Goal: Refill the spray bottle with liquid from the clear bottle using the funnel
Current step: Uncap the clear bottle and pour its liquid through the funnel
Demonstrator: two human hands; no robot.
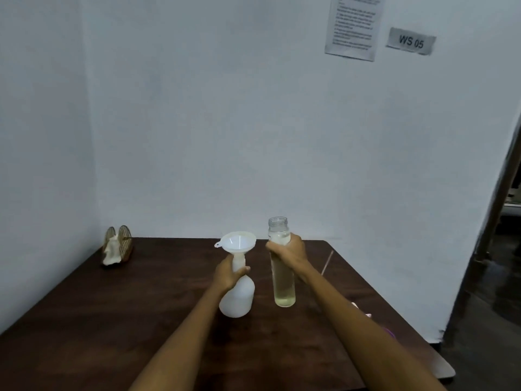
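With funnel seated, I ready the pour.
Left hand grips spray bottle neck, steadying it; right hand grips uncapped clear bottle.

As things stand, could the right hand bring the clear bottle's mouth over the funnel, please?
Probably yes. The right hand already grips the clear bottle just right of the funnel, which sits in the spray bottle steadied by the left hand. Nothing stands between them, and the bottle's mouth is uncapped.

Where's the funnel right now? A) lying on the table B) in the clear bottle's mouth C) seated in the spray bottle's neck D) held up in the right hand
C: the funnel sits in the neck of the spray bottle, which the left hand grips.
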